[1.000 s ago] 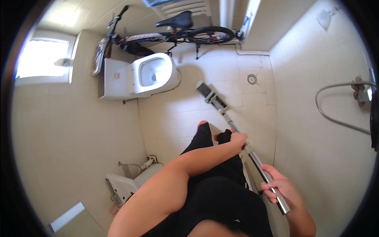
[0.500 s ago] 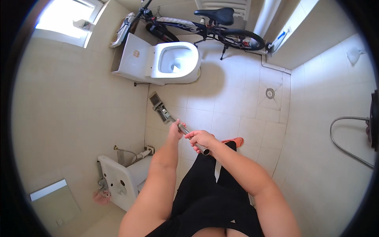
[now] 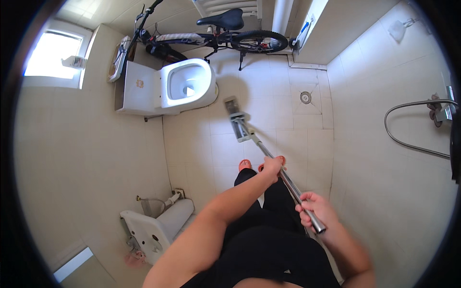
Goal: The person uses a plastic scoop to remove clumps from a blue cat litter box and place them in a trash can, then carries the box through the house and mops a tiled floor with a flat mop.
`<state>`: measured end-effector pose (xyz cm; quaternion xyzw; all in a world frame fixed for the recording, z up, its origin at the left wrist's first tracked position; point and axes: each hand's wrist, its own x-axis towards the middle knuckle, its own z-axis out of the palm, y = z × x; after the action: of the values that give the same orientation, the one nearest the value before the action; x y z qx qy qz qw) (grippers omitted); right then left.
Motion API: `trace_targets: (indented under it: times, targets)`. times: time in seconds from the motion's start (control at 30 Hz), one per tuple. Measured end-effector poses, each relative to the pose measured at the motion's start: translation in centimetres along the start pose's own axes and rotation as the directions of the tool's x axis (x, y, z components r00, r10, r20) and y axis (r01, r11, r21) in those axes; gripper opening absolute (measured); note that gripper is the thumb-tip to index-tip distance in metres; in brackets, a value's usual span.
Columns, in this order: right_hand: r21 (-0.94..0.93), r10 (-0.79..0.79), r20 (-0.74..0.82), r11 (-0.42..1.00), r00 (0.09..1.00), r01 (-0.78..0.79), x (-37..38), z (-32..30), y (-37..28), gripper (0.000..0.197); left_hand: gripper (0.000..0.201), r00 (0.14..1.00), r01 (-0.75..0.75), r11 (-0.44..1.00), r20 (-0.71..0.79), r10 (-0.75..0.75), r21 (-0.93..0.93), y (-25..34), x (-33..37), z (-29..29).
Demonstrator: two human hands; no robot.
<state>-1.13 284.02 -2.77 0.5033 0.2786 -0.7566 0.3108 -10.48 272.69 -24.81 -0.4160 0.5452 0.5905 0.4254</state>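
A flat mop [image 3: 291,186] with a long metal pole slants across in front of me. Its narrow rectangular grey head [image 3: 234,113] is out over the tiles, just right of the toilet; whether it touches the floor I cannot tell. My left hand [image 3: 273,168] is wrapped round the middle of the pole. Higher up, close to the pole's open top end, my right hand [image 3: 316,209] grips it with curled fingers. Below the left hand, orange slippers [image 3: 245,164] show on my feet.
A white toilet [image 3: 211,84] with its bowl uncovered stands ahead on the left. Behind it a bicycle [image 3: 221,38] leans along the far wall. The washbasin [image 3: 139,230] is at lower left, a floor drain [image 3: 306,97] at right, and a shower hose [image 3: 391,129] hangs on the right wall.
The mop has swung right, its head moving from beside the left wall to the middle of the floor. Both hands moved right, and the right hand is now farther from the left.
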Motion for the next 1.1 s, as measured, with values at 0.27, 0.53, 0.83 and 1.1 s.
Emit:
trace_targets:
  times: [0.27,0.53,0.83,1.1]
  targets:
    - [0.229,-0.24,0.025,0.946,0.97,0.228,3.8,-0.9,-2.2,0.012,0.03,0.992,-0.055,0.953,0.122,0.019,0.298,5.9,5.5,5.8]
    - [0.612,-0.268,-0.033,0.756,0.963,0.232,5.3,-3.6,-4.0,0.014,0.015,0.953,-0.302,0.194,0.301,0.034,0.933,7.3,11.6,12.3]
    - [0.621,-0.161,-0.093,0.762,0.983,0.184,-3.5,-10.6,-0.5,0.035,0.011,0.776,-0.588,-0.731,0.497,-0.388,0.347,-3.7,4.1,18.4]
    - [0.221,-0.265,-0.15,0.93,0.953,0.293,0.8,-12.7,-2.6,0.066,0.029,0.988,-0.155,0.259,0.15,0.039,0.953,-1.3,3.4,23.6]
